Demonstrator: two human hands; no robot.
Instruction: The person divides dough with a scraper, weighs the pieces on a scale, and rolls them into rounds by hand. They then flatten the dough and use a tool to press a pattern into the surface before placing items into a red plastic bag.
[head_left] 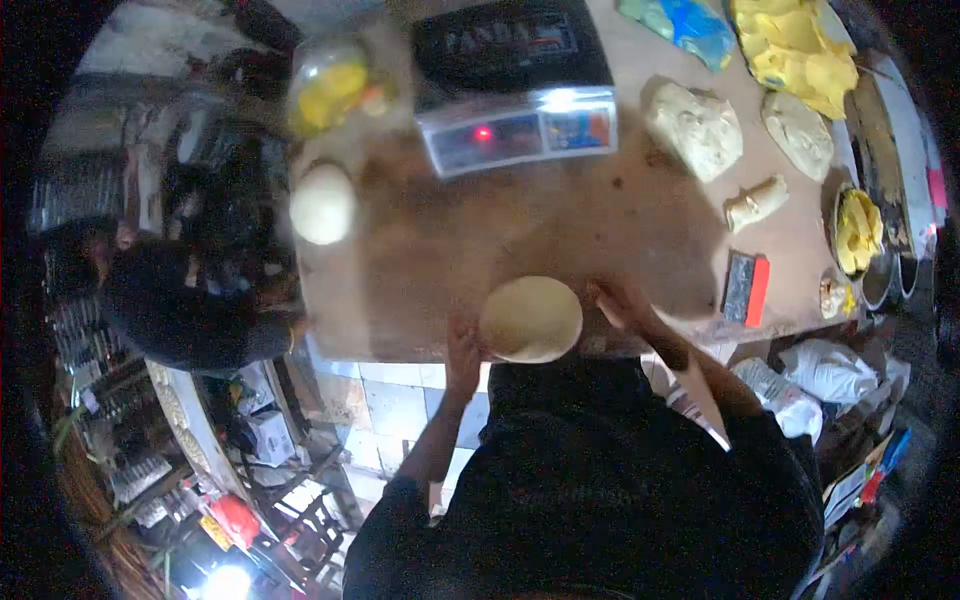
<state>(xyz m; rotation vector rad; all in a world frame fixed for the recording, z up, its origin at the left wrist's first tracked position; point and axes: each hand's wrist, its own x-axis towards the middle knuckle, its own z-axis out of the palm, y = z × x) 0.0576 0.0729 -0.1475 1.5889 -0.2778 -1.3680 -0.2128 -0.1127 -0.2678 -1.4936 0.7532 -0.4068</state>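
Observation:
A round, flat disc of pale dough (531,320) lies at the near edge of the brown work table, right in front of my body. My left hand (464,345) is against the disc's left edge, its fingers pointing forward and looking extended rather than wrapped round it. On the other side my right hand (622,306) is held just off the disc's right edge, fingers loosely stretched out. The finger details are soft in the dim light.
A digital scale (515,135) with a black top stands at the back. A second dough round (323,204) sits at the left edge. Dough lumps (695,130), a dough roll (757,204), a red-edged scraper (746,288) and a yellow mass (795,55) lie right. A person (190,300) is beyond the left edge.

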